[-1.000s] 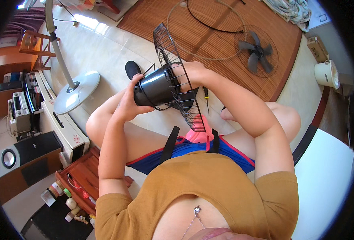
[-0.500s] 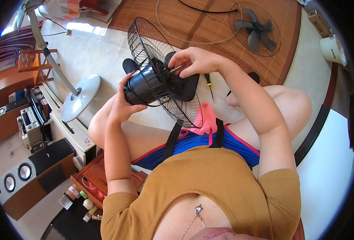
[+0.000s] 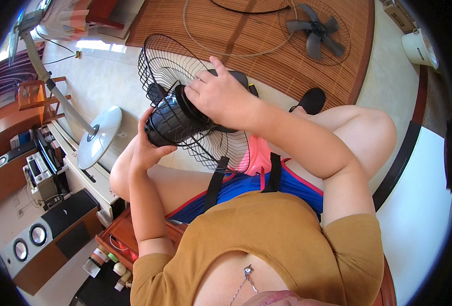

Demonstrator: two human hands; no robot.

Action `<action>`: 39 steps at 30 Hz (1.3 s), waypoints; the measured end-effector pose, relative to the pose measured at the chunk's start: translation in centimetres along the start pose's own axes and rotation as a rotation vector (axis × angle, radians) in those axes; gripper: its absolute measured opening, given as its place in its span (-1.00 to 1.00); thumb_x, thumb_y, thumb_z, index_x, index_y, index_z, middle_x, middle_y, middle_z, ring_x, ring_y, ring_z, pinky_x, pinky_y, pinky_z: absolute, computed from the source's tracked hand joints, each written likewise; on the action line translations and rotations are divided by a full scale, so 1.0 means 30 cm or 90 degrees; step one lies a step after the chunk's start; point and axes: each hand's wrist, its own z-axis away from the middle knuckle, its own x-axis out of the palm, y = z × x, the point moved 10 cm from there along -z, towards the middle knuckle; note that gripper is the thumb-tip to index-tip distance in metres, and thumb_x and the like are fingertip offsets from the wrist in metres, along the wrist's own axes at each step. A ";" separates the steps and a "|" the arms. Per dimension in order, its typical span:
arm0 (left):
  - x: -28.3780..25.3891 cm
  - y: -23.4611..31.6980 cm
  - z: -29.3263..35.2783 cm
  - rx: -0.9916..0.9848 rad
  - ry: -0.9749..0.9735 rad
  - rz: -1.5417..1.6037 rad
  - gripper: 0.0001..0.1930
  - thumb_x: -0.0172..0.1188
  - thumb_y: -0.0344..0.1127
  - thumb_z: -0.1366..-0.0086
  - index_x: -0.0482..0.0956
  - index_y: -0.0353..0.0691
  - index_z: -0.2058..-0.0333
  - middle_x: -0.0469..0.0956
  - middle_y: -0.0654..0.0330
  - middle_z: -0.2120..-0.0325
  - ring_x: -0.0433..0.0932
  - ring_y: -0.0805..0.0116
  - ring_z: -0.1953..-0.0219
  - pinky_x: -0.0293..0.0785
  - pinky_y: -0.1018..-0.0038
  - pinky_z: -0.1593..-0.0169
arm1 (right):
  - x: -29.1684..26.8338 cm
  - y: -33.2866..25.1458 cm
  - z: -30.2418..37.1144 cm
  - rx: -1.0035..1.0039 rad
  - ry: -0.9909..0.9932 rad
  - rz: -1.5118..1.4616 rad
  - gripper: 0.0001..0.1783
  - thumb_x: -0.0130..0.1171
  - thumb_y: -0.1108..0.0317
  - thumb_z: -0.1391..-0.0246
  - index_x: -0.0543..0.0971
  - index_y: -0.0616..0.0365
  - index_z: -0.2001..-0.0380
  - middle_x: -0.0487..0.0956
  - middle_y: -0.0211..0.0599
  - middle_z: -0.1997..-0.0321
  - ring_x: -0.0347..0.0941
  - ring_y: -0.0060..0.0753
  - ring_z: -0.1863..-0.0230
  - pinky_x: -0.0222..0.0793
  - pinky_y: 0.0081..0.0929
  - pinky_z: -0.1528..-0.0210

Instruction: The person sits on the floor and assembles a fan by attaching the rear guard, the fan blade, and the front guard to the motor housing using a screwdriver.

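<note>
My left hand (image 3: 147, 145) is wrapped around the black motor housing (image 3: 167, 125) of an electric fan, held above my lap. A black wire rear guard (image 3: 213, 155) flares out around the motor. At the guard's centre, the curled fingers of my right hand (image 3: 223, 99) press against the hub, one finger sticking up. Its fingertips, and whatever they grip, are hidden. Just past that hand, a screwdriver (image 3: 253, 90) shows only its black and yellow handle end. A pink thing (image 3: 259, 153) lies between my thighs, below the guard.
On the brown bamboo mat (image 3: 215, 33) lie grey fan blades (image 3: 315, 31) over a round wire guard (image 3: 344, 20), near a cable. A white fan stand (image 3: 99, 140) rises at left. Speakers (image 3: 50, 229) line the left side. A white bucket (image 3: 417, 48) stands at far right.
My right hand has gone from pinching around the thin metal shaft to closing in over the hub. The fan has shifted slightly left in view, and the screwdriver is now mostly covered.
</note>
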 end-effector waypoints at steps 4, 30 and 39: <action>0.005 -0.012 0.003 -0.026 -0.002 0.011 0.15 0.47 -0.61 0.35 -0.05 -0.15 -0.25 0.29 0.04 -0.03 0.37 0.25 -0.05 0.35 0.38 -0.10 | 0.030 -0.030 -0.018 0.045 0.060 0.088 -0.76 0.04 0.36 0.13 0.50 0.22 0.34 0.51 -0.27 0.36 0.43 -0.25 0.16 0.14 0.06 -0.18; 0.000 -0.010 0.031 -0.015 0.040 -0.177 0.13 0.49 -0.49 0.28 -0.08 -0.12 -0.25 0.32 -0.03 -0.04 0.34 0.19 -0.08 0.28 0.35 -0.14 | 0.212 0.071 -0.097 0.167 -0.516 -0.092 -0.51 0.38 0.41 0.54 0.61 0.06 0.31 0.63 -0.34 0.34 0.56 -0.26 0.22 0.42 -0.22 0.24; -0.225 0.156 0.143 -0.044 0.167 -0.164 -0.42 0.24 -0.50 -0.11 0.27 -0.27 -0.13 0.42 0.06 0.03 0.43 0.33 0.02 0.41 0.50 0.02 | -0.273 0.328 0.057 0.154 -0.100 -0.037 -0.32 0.26 0.05 0.16 0.37 0.04 -0.07 0.53 -0.23 0.02 0.45 -0.22 -0.02 0.32 -0.14 -0.01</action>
